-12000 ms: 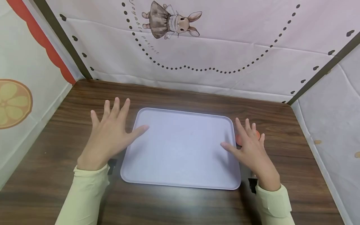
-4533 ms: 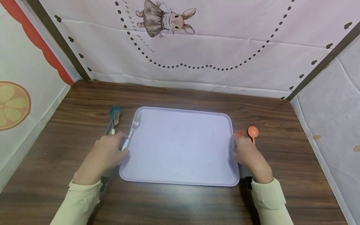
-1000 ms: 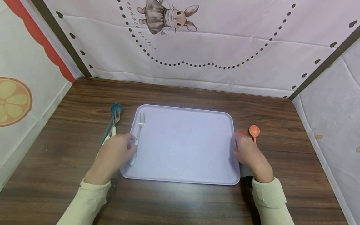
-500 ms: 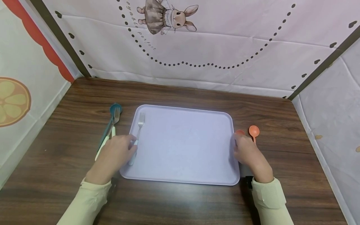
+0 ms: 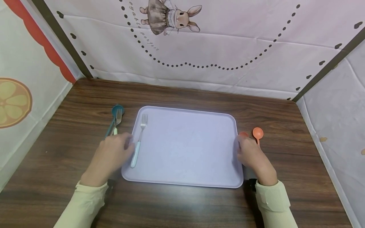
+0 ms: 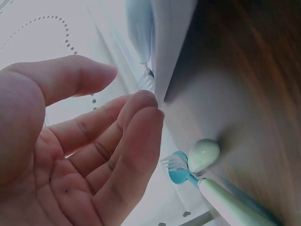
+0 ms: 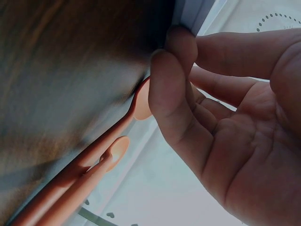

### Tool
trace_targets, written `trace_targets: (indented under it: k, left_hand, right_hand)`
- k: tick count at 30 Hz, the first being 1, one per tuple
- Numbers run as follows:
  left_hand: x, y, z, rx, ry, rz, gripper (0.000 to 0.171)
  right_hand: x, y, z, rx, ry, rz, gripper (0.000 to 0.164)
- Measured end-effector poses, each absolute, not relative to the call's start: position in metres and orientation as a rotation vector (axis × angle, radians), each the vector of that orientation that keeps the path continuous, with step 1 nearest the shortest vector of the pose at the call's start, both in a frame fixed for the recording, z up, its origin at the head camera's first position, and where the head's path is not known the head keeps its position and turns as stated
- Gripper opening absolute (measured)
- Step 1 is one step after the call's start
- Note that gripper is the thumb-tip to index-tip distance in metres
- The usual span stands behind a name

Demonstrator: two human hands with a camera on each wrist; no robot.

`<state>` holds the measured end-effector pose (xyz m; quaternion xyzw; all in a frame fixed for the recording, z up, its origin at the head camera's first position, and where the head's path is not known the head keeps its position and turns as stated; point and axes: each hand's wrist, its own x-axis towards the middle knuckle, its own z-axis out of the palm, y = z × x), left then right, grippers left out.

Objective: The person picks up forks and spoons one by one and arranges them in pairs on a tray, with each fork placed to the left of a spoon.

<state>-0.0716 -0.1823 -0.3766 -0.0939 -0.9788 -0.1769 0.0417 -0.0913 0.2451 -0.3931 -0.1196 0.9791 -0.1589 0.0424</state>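
In the head view a fork with a pale blue handle (image 5: 135, 154) lies along the left side of a lavender tray (image 5: 185, 148). My left hand (image 5: 111, 155) hovers by the tray's left rim; the left wrist view shows its thumb and fingers apart with nothing between them. Beneath and beyond it are a green-handled fork (image 5: 118, 117), a teal spoon (image 5: 116, 109) and a second pale green handle (image 6: 204, 154). My right hand (image 5: 252, 155) pinches the tray's right rim between thumb and fingers. Two orange spoons, one nearer (image 7: 143, 101) and one farther right (image 5: 258, 133), lie beside it, partly hidden.
The dark wood table (image 5: 182, 205) bears everything. A printed cloth wall (image 5: 228, 47) rises behind it, with further cloth walls at the left (image 5: 17, 142) and right (image 5: 342, 126).
Over the last seconds the blue-handled fork came onto the tray in my left hand. That hand has let go and drawn back left. My right hand stays at the right rim.
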Motion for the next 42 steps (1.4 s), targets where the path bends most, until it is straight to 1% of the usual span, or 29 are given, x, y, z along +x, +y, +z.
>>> trace_targets:
  k: [8, 17, 42]
  left_hand:
    - [-0.072, -0.189, -0.374, -0.250, -2.985, -0.562, 0.029]
    - [-0.074, -0.197, -0.375, -0.247, -2.927, -0.534, 0.034]
    - [-0.075, -0.215, -0.376, -0.217, -2.873, -0.482, 0.032]
  right_hand:
    - [-0.091, 0.245, -0.392, -0.333, 2.978, -0.485, 0.016]
    - [-0.091, 0.244, -0.393, -0.333, 2.975, -0.478, 0.014]
    - [-0.092, 0.245, -0.393, -0.365, 2.990, -0.458, 0.013]
